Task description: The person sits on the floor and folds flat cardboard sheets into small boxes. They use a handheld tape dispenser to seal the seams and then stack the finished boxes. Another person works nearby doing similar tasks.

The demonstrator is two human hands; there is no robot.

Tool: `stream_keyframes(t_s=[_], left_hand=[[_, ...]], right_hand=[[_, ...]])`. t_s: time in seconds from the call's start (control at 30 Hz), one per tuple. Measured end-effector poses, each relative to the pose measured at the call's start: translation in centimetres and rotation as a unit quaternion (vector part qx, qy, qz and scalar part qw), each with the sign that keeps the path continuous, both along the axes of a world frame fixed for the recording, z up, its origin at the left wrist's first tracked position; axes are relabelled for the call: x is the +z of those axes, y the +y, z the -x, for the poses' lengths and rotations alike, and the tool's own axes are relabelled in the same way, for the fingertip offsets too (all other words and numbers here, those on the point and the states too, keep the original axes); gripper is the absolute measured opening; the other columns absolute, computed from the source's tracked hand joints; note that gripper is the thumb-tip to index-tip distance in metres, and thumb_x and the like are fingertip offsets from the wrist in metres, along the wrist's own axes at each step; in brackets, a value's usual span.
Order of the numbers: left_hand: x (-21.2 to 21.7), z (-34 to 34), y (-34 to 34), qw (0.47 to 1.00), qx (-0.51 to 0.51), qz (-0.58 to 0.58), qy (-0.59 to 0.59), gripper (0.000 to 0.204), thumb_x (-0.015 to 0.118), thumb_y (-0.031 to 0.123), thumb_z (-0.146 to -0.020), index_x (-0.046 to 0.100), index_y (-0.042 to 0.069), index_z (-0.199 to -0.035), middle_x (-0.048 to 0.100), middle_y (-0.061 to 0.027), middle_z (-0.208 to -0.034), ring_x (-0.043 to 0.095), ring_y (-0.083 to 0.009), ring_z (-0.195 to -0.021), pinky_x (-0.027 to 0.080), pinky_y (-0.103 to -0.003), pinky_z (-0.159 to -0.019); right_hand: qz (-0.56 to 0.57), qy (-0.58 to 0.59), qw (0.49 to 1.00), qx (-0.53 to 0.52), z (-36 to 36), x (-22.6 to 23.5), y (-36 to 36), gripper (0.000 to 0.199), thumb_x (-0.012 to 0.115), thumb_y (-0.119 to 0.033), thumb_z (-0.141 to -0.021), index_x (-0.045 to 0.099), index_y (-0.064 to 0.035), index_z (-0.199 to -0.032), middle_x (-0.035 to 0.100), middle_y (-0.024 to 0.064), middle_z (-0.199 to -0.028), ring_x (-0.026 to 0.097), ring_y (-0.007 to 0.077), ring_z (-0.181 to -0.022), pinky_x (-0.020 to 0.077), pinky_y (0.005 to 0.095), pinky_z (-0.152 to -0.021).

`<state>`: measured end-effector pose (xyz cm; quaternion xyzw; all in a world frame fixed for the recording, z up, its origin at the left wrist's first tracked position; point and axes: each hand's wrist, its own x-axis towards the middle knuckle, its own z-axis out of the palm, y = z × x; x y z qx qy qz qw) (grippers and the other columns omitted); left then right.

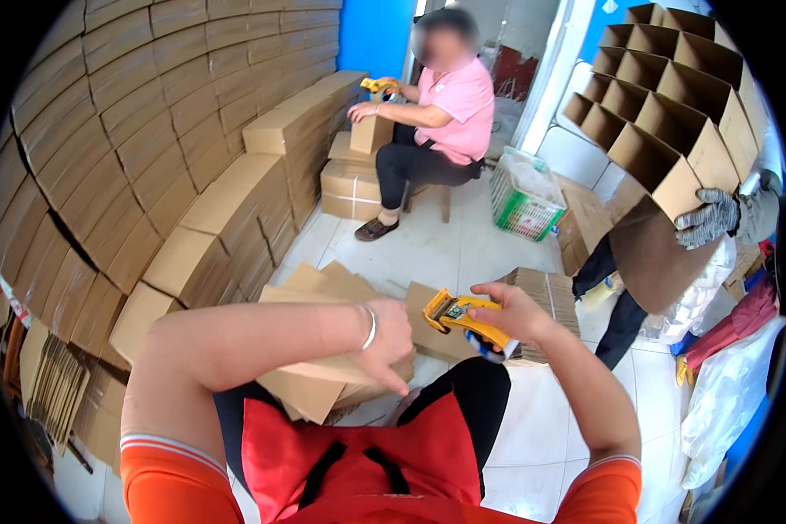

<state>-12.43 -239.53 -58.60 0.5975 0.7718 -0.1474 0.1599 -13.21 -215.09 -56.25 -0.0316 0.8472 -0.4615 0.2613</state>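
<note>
A yellow tape dispenser (pixel 465 316) is in my right hand (pixel 515 316), whose fingers wrap round its body; a roll of tape shows beneath it. My left hand (pixel 386 343), with a silver bracelet at the wrist, is bent down over a pile of flat cardboard sheets (pixel 310 384) in front of my knees. One digit of it points down and toward me. Its other fingers are mostly folded out of sight, so its grip is hidden. Between the two hands another flat piece of cardboard (pixel 432 310) lies beyond the pile.
Stacked cartons (pixel 140 105) form a wall at left. A seated person (pixel 454 109) in pink holds a yellow tape dispenser (pixel 380 87) above a small box (pixel 371 134). At right, a gloved person carries joined open boxes (pixel 664 87). A green-and-white crate (pixel 528 196) and tied cardboard bundle (pixel 546 301) stand nearby.
</note>
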Motion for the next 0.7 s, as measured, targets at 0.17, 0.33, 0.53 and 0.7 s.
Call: stream_keyframes(t_s=[0.17,0.33,0.53,0.7], left_hand=[[0.8,-0.6,2.8,0.995,0.004,0.098,-0.015,0.079,0.035,0.072,-0.086,0.074,0.004,-0.085,0.071,-0.0134,-0.083,0.066,-0.0329,-0.090,0.044,-0.044,-0.089],[-1.3,-1.0,-0.2,0.973,-0.017,-0.231,0.017,0.064,0.045,0.062,-0.089,0.071,0.004,-0.094,0.067,-0.0163,-0.105,0.064,-0.0322,-0.097,0.025,-0.048,-0.111],[2.7,-1.5,-11.5,0.770,0.368,-0.485,0.192,0.062,0.068,0.044,-0.081,0.057,0.002,-0.125,0.058,-0.0186,-0.127,0.055,-0.0352,-0.116,0.038,-0.046,-0.104],[-1.7,-3.2,-20.5,0.591,0.689,-0.323,-0.268,0.090,0.046,0.073,-0.087,0.038,0.005,-0.144,0.041,-0.0199,-0.146,0.038,-0.0335,-0.135,0.037,-0.049,-0.106]], right_hand=[[0.362,-0.130,0.912,-0.142,-2.2,-5.5,4.7,0.044,0.057,-0.014,-0.097,0.045,-0.0070,-0.139,0.060,0.0106,-0.102,0.063,0.0206,-0.076,0.0543,0.0314,-0.059],[0.512,-0.158,0.832,-0.140,-6.2,-7.3,2.9,0.037,0.055,-0.008,-0.096,0.052,-0.0064,-0.133,0.062,0.0138,-0.102,0.067,0.0295,-0.080,0.0573,0.0434,-0.074],[0.289,-0.052,0.947,-0.132,-7.5,-7.2,2.1,0.032,0.056,-0.013,-0.097,0.059,-0.0023,-0.128,0.061,0.0098,-0.101,0.067,0.0220,-0.081,0.0555,0.0335,-0.076],[0.170,-0.071,0.980,-0.078,-5.4,-7.3,-3.1,0.053,0.062,-0.038,-0.095,0.057,0.0024,-0.129,0.060,0.0081,-0.102,0.066,0.0171,-0.081,0.0534,0.0288,-0.074]])
